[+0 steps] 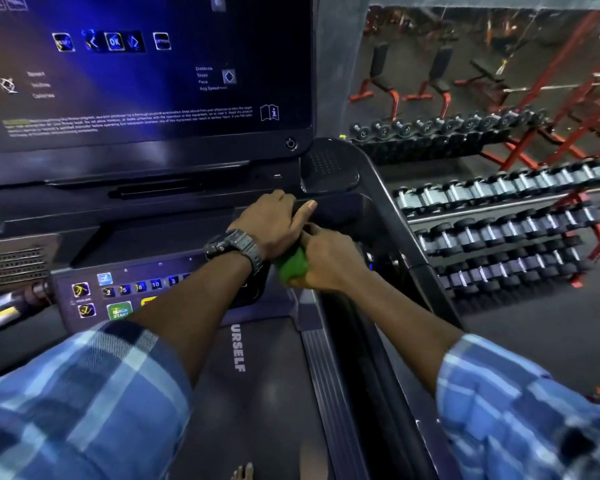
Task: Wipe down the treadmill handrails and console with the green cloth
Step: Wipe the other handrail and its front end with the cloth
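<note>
A bunched green cloth sits pinched between a person's two hands at the right end of a treadmill console, just above the inner edge of the right handrail. The right hand is curled around the cloth from the side, fingers closed on it, while the left hand, wearing a dark digital wristwatch, crosses over from the left and presses down on the cloth's upper end, thumb extended toward the rail and fingers bent; only a small wedge of green shows between them. Both forearms emerge from rolled blue plaid sleeves. Below the hands lies the keypad panel with numbered speed buttons and a green Quick Start key, and under that the dark running belt bearing white lettering. The large console screen glows blue above. To the right, beyond the handrail, tiered dumbbell racks and red-framed benches fill the gym floor.
</note>
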Action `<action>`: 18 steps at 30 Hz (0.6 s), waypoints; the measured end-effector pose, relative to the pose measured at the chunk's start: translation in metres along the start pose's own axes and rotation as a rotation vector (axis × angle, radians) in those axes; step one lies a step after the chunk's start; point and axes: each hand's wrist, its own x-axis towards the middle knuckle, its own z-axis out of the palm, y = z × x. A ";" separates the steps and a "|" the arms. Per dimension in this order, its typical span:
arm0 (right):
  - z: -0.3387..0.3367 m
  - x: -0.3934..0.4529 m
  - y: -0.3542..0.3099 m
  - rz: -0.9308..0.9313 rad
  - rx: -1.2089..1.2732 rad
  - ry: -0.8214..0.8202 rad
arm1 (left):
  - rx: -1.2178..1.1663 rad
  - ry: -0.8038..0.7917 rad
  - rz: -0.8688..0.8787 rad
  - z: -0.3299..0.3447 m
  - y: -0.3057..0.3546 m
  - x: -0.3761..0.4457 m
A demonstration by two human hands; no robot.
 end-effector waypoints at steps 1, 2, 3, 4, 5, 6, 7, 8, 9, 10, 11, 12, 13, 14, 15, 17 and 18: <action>-0.001 0.006 -0.012 0.024 0.048 0.038 | -0.014 -0.002 -0.002 0.000 0.000 0.001; 0.000 0.008 -0.020 0.032 0.070 0.090 | -0.022 -0.006 -0.005 0.000 -0.001 0.001; 0.002 0.007 -0.023 0.020 0.068 0.135 | -0.022 -0.011 -0.005 0.001 -0.002 0.002; 0.006 0.003 -0.020 -0.002 0.048 0.148 | -0.015 -0.012 -0.001 0.003 -0.002 0.002; 0.010 -0.004 -0.010 -0.017 0.017 0.143 | -0.005 -0.010 0.005 0.003 -0.003 0.003; 0.013 -0.014 0.005 -0.009 -0.024 0.124 | 0.003 -0.005 0.007 0.004 -0.004 0.003; 0.015 -0.024 0.023 0.017 -0.063 0.125 | 0.008 0.002 0.010 0.004 -0.004 0.002; 0.015 -0.035 0.042 0.056 -0.095 0.136 | 0.011 0.008 0.014 0.003 -0.004 0.001; 0.017 -0.044 0.058 0.082 -0.114 0.150 | 0.010 0.013 0.018 0.002 -0.004 0.000; 0.019 -0.050 0.067 0.097 -0.126 0.151 | 0.009 0.017 0.016 0.001 -0.003 -0.001; 0.021 -0.050 0.069 0.106 -0.136 0.150 | 0.014 0.017 0.012 -0.001 -0.003 -0.002; 0.022 -0.046 0.065 0.125 -0.140 0.150 | 0.018 0.014 0.014 -0.001 -0.001 -0.003; 0.022 -0.037 0.056 0.135 -0.136 0.159 | 0.016 0.011 0.015 -0.001 0.000 -0.004; 0.021 -0.027 0.043 0.119 -0.126 0.149 | 0.011 0.007 0.012 -0.002 0.001 -0.005; 0.019 -0.017 0.031 0.083 -0.109 0.119 | 0.013 0.000 0.010 -0.003 0.002 -0.005; 0.012 -0.003 0.010 0.006 -0.080 0.050 | 0.037 -0.019 0.011 -0.004 0.003 -0.003; 0.009 0.001 0.004 -0.020 -0.063 0.029 | 0.045 -0.034 0.010 -0.004 0.004 -0.002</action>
